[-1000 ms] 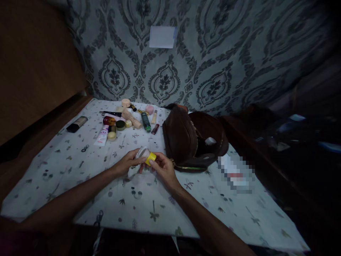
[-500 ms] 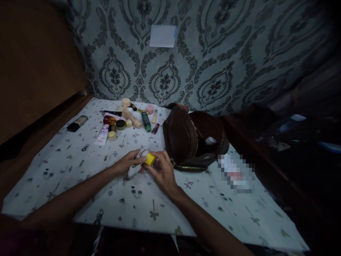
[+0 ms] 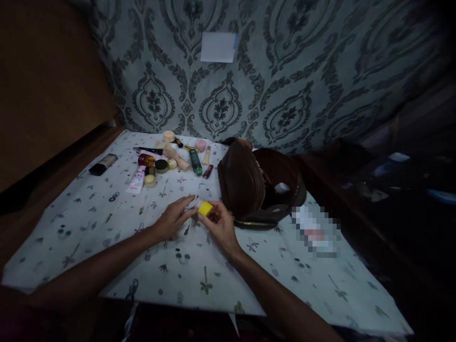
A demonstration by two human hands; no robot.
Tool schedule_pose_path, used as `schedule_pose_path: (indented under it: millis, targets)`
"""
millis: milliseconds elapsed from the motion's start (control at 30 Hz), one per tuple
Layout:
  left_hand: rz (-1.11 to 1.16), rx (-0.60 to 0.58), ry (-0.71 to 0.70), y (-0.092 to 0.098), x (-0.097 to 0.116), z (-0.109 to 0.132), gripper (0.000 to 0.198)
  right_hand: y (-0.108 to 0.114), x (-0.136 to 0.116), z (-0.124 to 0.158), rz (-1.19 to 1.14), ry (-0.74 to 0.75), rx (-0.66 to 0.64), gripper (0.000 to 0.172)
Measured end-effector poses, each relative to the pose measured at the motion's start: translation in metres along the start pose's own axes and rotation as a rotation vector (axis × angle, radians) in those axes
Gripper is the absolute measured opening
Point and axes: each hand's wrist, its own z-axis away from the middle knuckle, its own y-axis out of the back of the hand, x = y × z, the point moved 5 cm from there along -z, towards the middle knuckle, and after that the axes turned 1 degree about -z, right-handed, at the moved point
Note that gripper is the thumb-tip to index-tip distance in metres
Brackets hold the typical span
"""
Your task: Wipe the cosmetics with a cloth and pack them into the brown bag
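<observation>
Just in front of the brown bag, my right hand [image 3: 221, 227] pinches a small container with a bright yellow cap [image 3: 205, 208] and a pale body. Against the container's left end, my left hand [image 3: 175, 216] holds a crumpled white wipe [image 3: 191, 203], its fingers closed loosely on it and partly blurred. Most of the container's body is hidden by the wipe and fingers. The brown leather bag [image 3: 240, 183] stands unzipped to the right of my hands, with a white item [image 3: 281, 188] inside.
Behind my hands lie several cosmetics, including a green tube [image 3: 195, 162], a pink-white tube [image 3: 136, 180] and a dark-lidded jar [image 3: 161, 166]. A black-and-beige bottle [image 3: 103, 165] lies farther left. A pixelated item [image 3: 316, 232] is right of the bag on the patterned cloth [image 3: 160, 270].
The yellow-capped container and my right hand have shifted slightly right. My left fingers have straightened somewhat, and the wipe hangs less below them. The bag and cosmetics are unmoved.
</observation>
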Motion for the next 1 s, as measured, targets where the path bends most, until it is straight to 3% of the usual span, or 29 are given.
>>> schedule_pose_path:
  millis: [100,200,433,533,633,800,1000]
  targets:
    - [-0.233,-0.029,-0.143,-0.003,0.003,0.005,0.047,-0.002,0.000,0.001,0.033,0.011,-0.020,0.035]
    - [-0.343,-0.074,-0.169,-0.002,0.003,0.006,0.046,-0.005,-0.005,0.003,0.123,0.084,-0.056,0.033]
    - [-0.147,-0.111,-0.051,0.007,0.004,-0.005,0.050,-0.012,-0.019,0.009,0.094,0.301,-0.240,0.040]
    - [-0.098,-0.055,-0.007,0.007,0.004,-0.006,0.050,-0.011,-0.015,0.007,0.033,0.201,-0.184,0.039]
    - [-0.138,0.015,-0.091,0.005,0.008,-0.001,0.044,-0.008,-0.008,0.004,-0.049,0.040,-0.108,0.038]
    - [-0.286,-0.025,-0.222,-0.001,0.008,0.007,0.042,-0.006,-0.004,0.001,-0.287,-0.145,-0.080,0.035]
    - [-0.262,-0.071,-0.191,0.003,0.001,0.010,0.036,-0.010,-0.002,-0.002,-0.657,-0.389,-0.091,0.031]
